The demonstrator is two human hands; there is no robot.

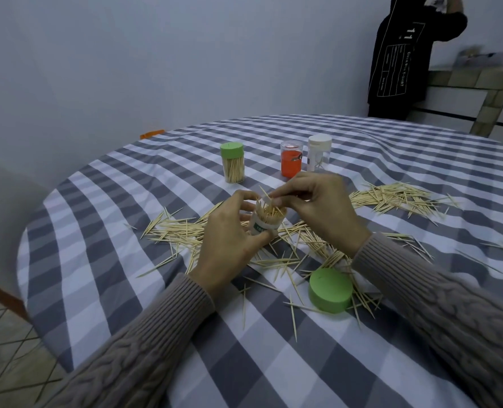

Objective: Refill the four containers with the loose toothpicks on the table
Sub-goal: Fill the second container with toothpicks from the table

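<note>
Under my hands I see a soft woven grey-and-white checked tablecloth, matt and gently rippled. Pale, thin wooden toothpicks lie dry and unpolished right of my hands. The smooth green plastic lid near my right wrist looks matt. Beyond my hands, a clear glossy plastic jar with green cap. My sleeves are ribbed cable-knit wool.

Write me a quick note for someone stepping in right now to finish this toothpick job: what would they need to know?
Left hand grips the open container, nearly full. Right hand pinches toothpicks at its mouth.
Its green lid lies near the right sleeve.
Capped green container looks full; the orange one and the white-capped one stand behind, the latter nearly empty.
Left: gather the loose toothpicks, fill the rest, cap.
</note>
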